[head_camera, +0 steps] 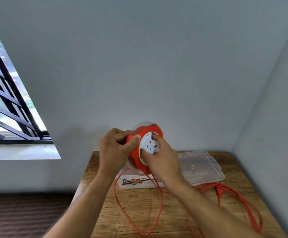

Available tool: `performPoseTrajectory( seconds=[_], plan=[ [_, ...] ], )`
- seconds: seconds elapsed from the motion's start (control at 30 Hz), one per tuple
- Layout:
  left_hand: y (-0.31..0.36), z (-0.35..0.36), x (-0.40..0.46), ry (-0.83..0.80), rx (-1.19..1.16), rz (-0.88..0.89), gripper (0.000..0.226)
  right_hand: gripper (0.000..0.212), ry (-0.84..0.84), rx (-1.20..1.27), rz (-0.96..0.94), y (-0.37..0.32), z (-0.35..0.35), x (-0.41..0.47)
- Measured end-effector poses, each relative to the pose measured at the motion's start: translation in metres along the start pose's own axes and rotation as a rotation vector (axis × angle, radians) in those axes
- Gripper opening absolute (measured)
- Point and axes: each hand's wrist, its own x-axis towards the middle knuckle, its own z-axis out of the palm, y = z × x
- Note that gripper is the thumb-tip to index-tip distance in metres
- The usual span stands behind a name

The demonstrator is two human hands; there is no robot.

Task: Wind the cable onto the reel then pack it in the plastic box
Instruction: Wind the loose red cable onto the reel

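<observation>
Fingers of the left hand (115, 148) clamp the round red plastic reel (144, 146) steady, raised above the wooden table (139, 212); the right hand (160, 158) grips its white hub, apparently to wind in the loose orange cable (158, 203).

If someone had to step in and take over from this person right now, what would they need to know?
Left hand grips the red reel by its rim, held up above the table. Right hand grips the reel's white centre face.
Much orange cable lies loose on the table and hangs in a loop.
The plastic box sits under the reel, its lid beside it.
Left: finish winding, put the reel in the box.
</observation>
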Motion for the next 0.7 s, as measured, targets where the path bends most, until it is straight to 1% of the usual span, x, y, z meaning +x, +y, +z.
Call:
performPoseTrajectory(
  seconds=[0.07, 0.1, 0.13, 0.2, 0.23, 0.27, 0.3, 0.33, 0.37, 0.4, 0.43, 0.47, 0.5, 0.53, 0.6, 0.7],
  plan=[
    [-0.003, 0.004, -0.008, 0.017, 0.096, 0.098, 0.015, 0.061, -0.091, 0.356, 0.308, -0.006, 0.007, -0.001],
    [-0.004, 0.005, -0.011, 0.012, 0.135, 0.13, 0.017, 0.055, -0.145, 0.486, 0.423, -0.007, 0.006, -0.001],
    [-0.005, 0.004, -0.011, 0.014, 0.149, 0.133, 0.018, 0.051, -0.195, 0.565, 0.487, -0.007, 0.003, 0.0],
    [-0.006, 0.0, -0.005, 0.042, 0.107, 0.036, 0.013, 0.043, -0.276, 0.591, 0.478, -0.009, -0.008, -0.003],
    [-0.007, -0.003, -0.002, 0.043, 0.064, -0.045, 0.007, 0.04, -0.29, 0.502, 0.421, -0.008, -0.013, -0.004],
    [-0.008, -0.005, 0.001, 0.029, 0.012, -0.124, 0.004, 0.038, -0.269, 0.314, 0.322, -0.008, -0.019, -0.005],
    [-0.008, -0.007, 0.003, 0.014, -0.033, -0.189, 0.007, 0.036, -0.205, 0.057, 0.181, -0.006, -0.026, -0.005],
    [-0.009, -0.009, 0.004, 0.006, -0.069, -0.238, 0.011, 0.034, -0.109, -0.207, 0.002, -0.001, -0.032, -0.003],
    [-0.008, -0.01, 0.004, -0.002, -0.093, -0.267, 0.014, 0.031, -0.03, -0.413, -0.196, 0.004, -0.04, -0.002],
    [-0.008, -0.012, 0.004, -0.018, -0.1, -0.281, 0.017, 0.03, 0.002, -0.548, -0.422, 0.009, -0.048, -0.001],
    [-0.007, -0.014, 0.005, -0.046, -0.1, -0.289, 0.017, 0.034, -0.03, -0.655, -0.664, 0.014, -0.054, 0.001],
    [-0.005, -0.016, 0.006, -0.084, -0.101, -0.298, 0.017, 0.041, -0.103, -0.764, -0.887, 0.02, -0.058, 0.004],
    [-0.003, -0.018, 0.007, -0.13, -0.1, -0.312, 0.016, 0.05, -0.189, -0.856, -1.052, 0.025, -0.062, 0.007],
    [-0.001, -0.02, 0.009, -0.179, -0.093, -0.325, 0.016, 0.06, -0.266, -0.921, -1.133, 0.028, -0.065, 0.011],
    [0.003, -0.024, 0.012, -0.296, -0.061, -0.36, 0.016, 0.073, -0.359, -0.983, -1.193, 0.026, -0.07, 0.017],
    [0.007, -0.027, 0.018, -0.455, 0.0, -0.398, 0.019, 0.065, -0.457, -0.988, -1.352, 0.023, -0.071, 0.023]
  ],
)
